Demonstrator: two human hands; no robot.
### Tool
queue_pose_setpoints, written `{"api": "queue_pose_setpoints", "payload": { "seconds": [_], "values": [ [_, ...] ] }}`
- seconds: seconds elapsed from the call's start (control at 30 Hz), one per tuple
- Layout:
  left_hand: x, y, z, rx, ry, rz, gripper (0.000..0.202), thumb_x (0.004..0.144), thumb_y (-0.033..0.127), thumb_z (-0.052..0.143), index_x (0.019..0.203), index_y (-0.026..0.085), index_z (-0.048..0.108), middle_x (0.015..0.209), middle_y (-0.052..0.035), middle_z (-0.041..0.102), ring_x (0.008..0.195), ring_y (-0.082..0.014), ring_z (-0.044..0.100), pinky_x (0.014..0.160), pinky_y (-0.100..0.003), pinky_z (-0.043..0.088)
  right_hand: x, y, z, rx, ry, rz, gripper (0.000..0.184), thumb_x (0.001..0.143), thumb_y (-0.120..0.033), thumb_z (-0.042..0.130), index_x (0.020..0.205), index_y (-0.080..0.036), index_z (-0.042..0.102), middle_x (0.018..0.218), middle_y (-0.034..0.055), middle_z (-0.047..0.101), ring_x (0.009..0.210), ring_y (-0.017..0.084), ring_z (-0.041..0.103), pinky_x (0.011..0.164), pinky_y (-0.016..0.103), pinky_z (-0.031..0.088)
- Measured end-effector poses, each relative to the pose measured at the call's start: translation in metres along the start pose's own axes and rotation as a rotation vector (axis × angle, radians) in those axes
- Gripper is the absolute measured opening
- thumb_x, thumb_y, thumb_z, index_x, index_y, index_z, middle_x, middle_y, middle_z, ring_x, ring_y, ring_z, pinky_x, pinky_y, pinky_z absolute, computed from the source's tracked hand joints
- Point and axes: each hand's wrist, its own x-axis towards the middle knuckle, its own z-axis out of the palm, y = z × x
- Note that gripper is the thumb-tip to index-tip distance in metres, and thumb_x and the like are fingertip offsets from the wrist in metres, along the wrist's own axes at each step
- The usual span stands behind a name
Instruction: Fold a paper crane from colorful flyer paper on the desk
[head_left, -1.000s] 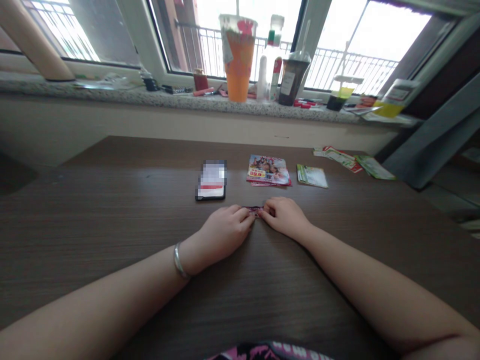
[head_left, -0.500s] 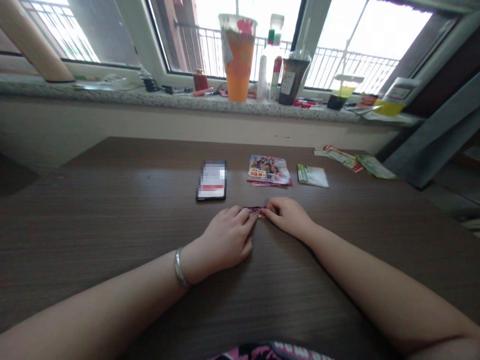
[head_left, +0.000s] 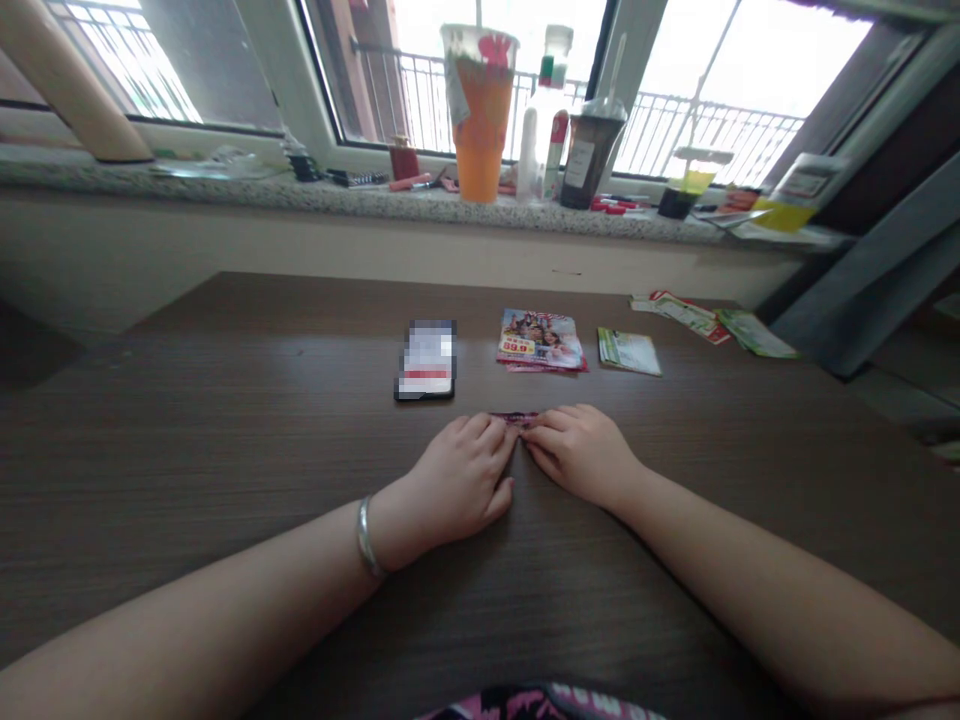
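A narrow folded strip of printed paper (head_left: 513,417), pinkish-purple and dark, lies on the brown table between my two hands, partly covered by fingers. My left hand (head_left: 466,478) wears a silver bangle at the wrist; its fingers are bent over the strip's left part and hold it down, thumb set apart. From the other side my right hand (head_left: 583,448) grips the strip's right part, fingers close together with the tips near the left fingertips. Just beyond lie a small stack of colourful printed leaflets (head_left: 541,340) and a phone (head_left: 426,362) with a blurred screen.
Right of the leaflets is a green-and-white packet (head_left: 630,352), with more flat packets (head_left: 694,318) at the table's far right edge. On the windowsill (head_left: 352,200) behind stand a tall cup of orange drink (head_left: 478,130), a dark lidded cup (head_left: 590,155) and several bottles.
My right hand has gone from a pinch at the strip's right end to lying over it with straighter fingers. My left hand stays almost where it was.
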Motion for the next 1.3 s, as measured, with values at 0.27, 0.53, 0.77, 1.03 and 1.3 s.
{"api": "queue_pose_setpoints", "payload": {
  "seconds": [0.27, 0.53, 0.77, 1.03, 1.3],
  "values": [
    [0.001, 0.002, 0.005, 0.073, 0.011, 0.028, 0.047, 0.089, 0.033, 0.044, 0.123, 0.002, 0.055, 0.12, -0.0209, 0.058, 0.111, -0.0331, 0.052, 0.092, -0.044, 0.045, 0.006, -0.003, -0.007, -0.001, -0.066, 0.071, 0.026, 0.093, -0.029, 0.047, 0.096, -0.021, 0.071, 0.091, 0.0067, 0.066, 0.083, 0.02, 0.059, 0.073, 0.032, 0.04],
    [0.0, 0.007, 0.004, 0.166, 0.024, 0.016, 0.039, 0.087, 0.029, 0.048, 0.11, 0.002, 0.064, 0.114, -0.022, 0.061, 0.107, -0.033, 0.054, 0.09, -0.043, 0.045, 0.009, 0.001, -0.009, 0.075, -0.112, 0.109, 0.025, 0.092, -0.031, 0.05, 0.092, -0.021, 0.073, 0.093, 0.0067, 0.066, 0.083, 0.018, 0.06, 0.074, 0.029, 0.043],
    [0.0, 0.006, -0.004, 0.167, -0.066, 0.003, 0.037, 0.087, 0.027, 0.05, 0.109, 0.001, 0.065, 0.11, -0.0223, 0.062, 0.104, -0.0326, 0.057, 0.086, -0.043, 0.047, 0.005, 0.012, -0.011, 0.215, -0.111, 0.093, 0.023, 0.091, -0.029, 0.052, 0.099, -0.025, 0.074, 0.104, 0.0025, 0.07, 0.095, 0.018, 0.063, 0.085, 0.029, 0.046],
    [-0.002, -0.006, -0.009, 0.111, -0.106, -0.021, 0.031, 0.086, 0.017, 0.048, 0.108, 0.005, 0.065, 0.11, -0.0177, 0.063, 0.096, -0.0274, 0.059, 0.083, -0.039, 0.05, 0.006, 0.007, -0.018, 0.116, -0.146, 0.102, 0.025, 0.091, -0.032, 0.053, 0.097, -0.022, 0.075, 0.095, 0.0074, 0.068, 0.088, 0.02, 0.061, 0.079, 0.031, 0.044],
    [-0.002, -0.008, -0.006, 0.165, -0.065, 0.087, 0.023, 0.088, 0.016, 0.049, 0.097, 0.008, 0.068, 0.095, -0.0145, 0.064, 0.084, -0.0257, 0.06, 0.072, -0.038, 0.051, 0.007, 0.026, -0.027, 0.278, -0.266, -0.043, 0.03, 0.091, -0.027, 0.054, 0.117, -0.027, 0.069, 0.095, 0.0049, 0.073, 0.088, 0.02, 0.06, 0.081, 0.032, 0.044]
  ]
}}
